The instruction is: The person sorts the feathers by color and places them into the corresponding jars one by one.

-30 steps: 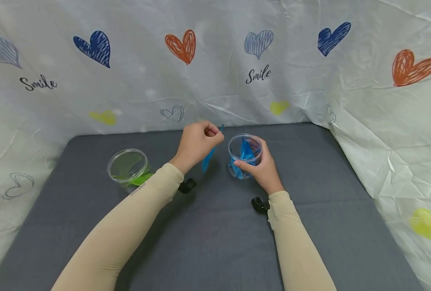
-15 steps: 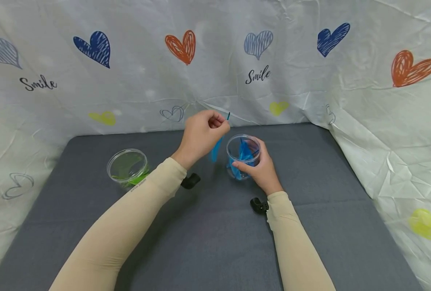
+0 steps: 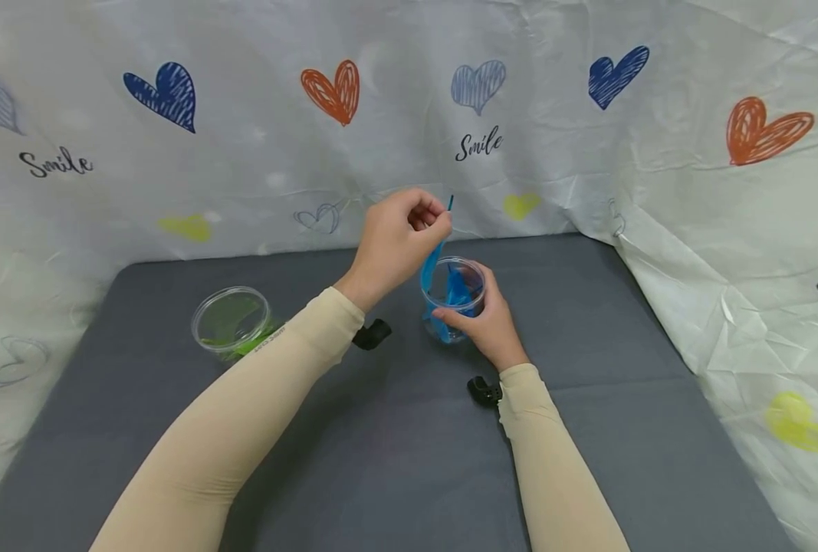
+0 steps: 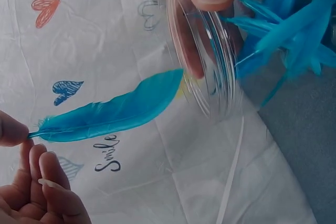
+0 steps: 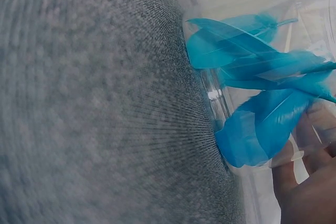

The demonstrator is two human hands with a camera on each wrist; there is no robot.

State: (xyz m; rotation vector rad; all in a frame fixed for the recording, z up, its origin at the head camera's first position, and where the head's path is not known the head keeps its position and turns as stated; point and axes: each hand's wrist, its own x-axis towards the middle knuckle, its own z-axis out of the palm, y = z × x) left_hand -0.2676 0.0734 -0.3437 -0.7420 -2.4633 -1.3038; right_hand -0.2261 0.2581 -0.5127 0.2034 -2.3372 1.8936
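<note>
My left hand [image 3: 400, 239] pinches a blue feather [image 4: 110, 111] by its quill between thumb and fingertip. The feather hangs tip down at the mouth of a clear plastic cup [image 3: 454, 305], as the head view shows. Round the side of that cup curl the fingers of my right hand [image 3: 486, 320], holding it upright on the table. Several blue feathers [image 5: 262, 124] lie inside the cup, their vanes spread near its bottom. In the left wrist view the cup's rim [image 4: 215, 66] is close to the held feather's tip; whether they touch I cannot tell.
A second clear cup [image 3: 231, 316] stands at the left with green feathers [image 3: 253, 341] in it, partly behind my left sleeve. The grey tablecloth [image 3: 381, 460] covers the table. Behind it hangs a white sheet [image 3: 243, 153] printed with hearts.
My left hand has moved right and up with the blue feather, from left of the cup to above its mouth. The right hand keeps its hold on the cup.
</note>
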